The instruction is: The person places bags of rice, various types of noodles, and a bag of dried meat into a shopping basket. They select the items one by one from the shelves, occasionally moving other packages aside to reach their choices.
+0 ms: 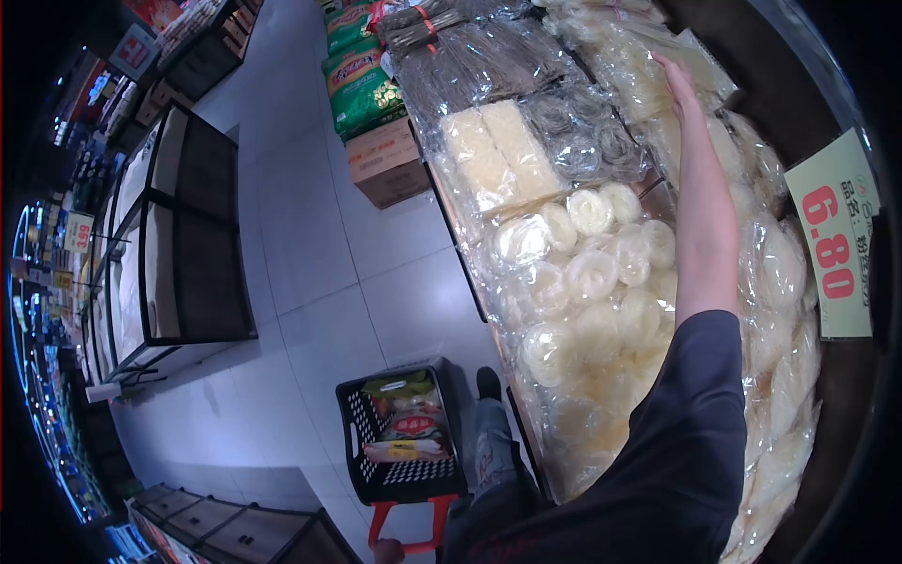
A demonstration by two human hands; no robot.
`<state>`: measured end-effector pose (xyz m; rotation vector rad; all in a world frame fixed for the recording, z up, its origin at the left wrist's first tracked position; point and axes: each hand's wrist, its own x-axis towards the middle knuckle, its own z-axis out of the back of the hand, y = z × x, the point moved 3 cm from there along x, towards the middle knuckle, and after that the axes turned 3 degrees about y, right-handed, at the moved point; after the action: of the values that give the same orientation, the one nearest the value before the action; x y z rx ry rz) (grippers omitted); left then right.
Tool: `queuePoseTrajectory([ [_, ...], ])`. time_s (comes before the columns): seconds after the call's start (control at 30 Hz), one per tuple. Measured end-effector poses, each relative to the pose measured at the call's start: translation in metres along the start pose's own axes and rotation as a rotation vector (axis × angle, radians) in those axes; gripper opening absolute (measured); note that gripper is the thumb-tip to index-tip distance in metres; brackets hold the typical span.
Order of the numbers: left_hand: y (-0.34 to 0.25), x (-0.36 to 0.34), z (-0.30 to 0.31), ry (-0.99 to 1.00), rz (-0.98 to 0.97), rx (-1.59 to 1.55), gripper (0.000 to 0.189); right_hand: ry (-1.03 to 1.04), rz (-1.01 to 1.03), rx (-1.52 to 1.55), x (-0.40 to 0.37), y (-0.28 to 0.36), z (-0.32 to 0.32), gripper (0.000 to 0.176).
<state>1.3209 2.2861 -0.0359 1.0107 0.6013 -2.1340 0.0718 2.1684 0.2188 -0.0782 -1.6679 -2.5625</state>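
My right hand (678, 83) reaches far forward over clear-wrapped packs of pale dried noodles (620, 56), its fingers stretched out at the packs' surface. Whether the fingertips touch the film is hard to tell. Below that arm, round white noodle nests (592, 273) lie under clear wrapping. Two pale noodle blocks (498, 155) and dark noodle bundles (489, 61) are farther up the display. At the bottom edge, my left hand (387, 552) is closed on the red handle (442, 522) of a black basket (352, 470), which holds several packaged goods (413, 428).
A yellow price card (834, 240) reading 6.80 stands at the right. Green bags (362, 89) and a cardboard box (387, 164) stand beside the display. Dark-framed shelving (193, 226) is across the tiled floor (310, 235), with more low units (235, 526) at bottom left.
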Motion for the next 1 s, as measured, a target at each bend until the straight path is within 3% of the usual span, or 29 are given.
queuePoseTrajectory([
  [0.03, -0.001, -0.004, -0.003, 0.004, 0.003, -0.005, 0.012, -0.021, 0.111, -0.229, -0.005, -0.001, -0.004, 0.09],
  [0.17, -0.004, -0.001, 0.008, 0.111, 0.089, 0.038, 0.011, -0.025, 0.149, -0.227, -0.046, 0.004, -0.001, 0.097],
  [0.23, 0.0, -0.002, 0.007, 0.22, 0.097, 0.11, 0.014, -0.291, 0.193, -0.367, -0.076, 0.012, -0.003, 0.095],
  [0.27, 0.0, -0.002, 0.004, 0.274, 0.1, 0.141, 0.017, -0.281, 0.205, -0.373, -0.096, 0.016, -0.009, 0.095],
  [0.33, 0.001, -0.001, -0.008, 0.328, 0.099, 0.17, 0.019, -0.327, 0.479, -0.433, -0.148, 0.026, -0.025, 0.077],
  [0.37, 0.001, -0.001, -0.011, 0.33, 0.104, 0.163, 0.017, -0.285, 0.494, -0.431, -0.171, 0.028, -0.032, 0.077],
  [0.43, -0.009, -0.001, 0.008, 0.394, 0.072, 0.15, 0.024, -0.121, 0.87, -0.477, -0.227, 0.042, -0.057, 0.058],
  [0.47, -0.011, 0.001, 0.022, 0.48, 0.073, 0.135, 0.024, -0.046, 0.878, -0.457, -0.252, 0.047, -0.07, 0.058],
  [0.53, -0.012, 0.001, 0.043, 0.522, 0.01, 0.087, 0.027, 0.538, 0.952, -0.238, -0.317, 0.05, -0.096, 0.041],
  [0.57, -0.008, 0.002, 0.042, 0.528, -0.037, 0.068, 0.028, 0.661, 1.012, -0.213, -0.363, 0.056, -0.106, 0.028],
  [0.63, -0.004, 0.001, 0.047, 0.503, -0.071, 0.028, 0.024, 0.988, 1.14, -0.34, -0.443, 0.064, -0.116, 0.023],
  [0.73, 0.003, -0.004, 0.044, 0.394, -0.192, -0.021, 0.022, 1.327, 1.147, -0.389, -0.571, 0.056, -0.12, 0.021],
  [0.77, 0.006, -0.003, 0.04, 0.339, -0.208, -0.032, 0.022, 1.414, 1.062, -0.342, -0.61, 0.045, -0.118, 0.021],
  [0.83, 0.011, -0.006, 0.041, 0.285, -0.236, -0.082, 0.022, 1.639, 0.973, -0.473, -0.691, 0.022, -0.106, 0.024],
  [0.9, 0.017, -0.012, 0.041, 0.231, -0.268, -0.14, 0.021, 1.838, 1.067, -0.724, -0.766, -0.004, -0.09, 0.028],
  [0.93, 0.019, -0.013, 0.042, 0.129, -0.303, -0.152, 0.021, 1.905, 1.165, -0.742, -0.8, -0.016, -0.081, 0.03],
  [0.97, 0.021, -0.015, 0.037, 0.032, -0.332, -0.166, 0.02, 2.019, 1.026, -0.799, -0.832, -0.034, -0.075, 0.031],
  [1.0, 0.024, -0.015, 0.029, -0.057, -0.355, -0.198, 0.02, 2.101, 1.033, -0.829, -0.856, -0.061, -0.07, 0.033],
])
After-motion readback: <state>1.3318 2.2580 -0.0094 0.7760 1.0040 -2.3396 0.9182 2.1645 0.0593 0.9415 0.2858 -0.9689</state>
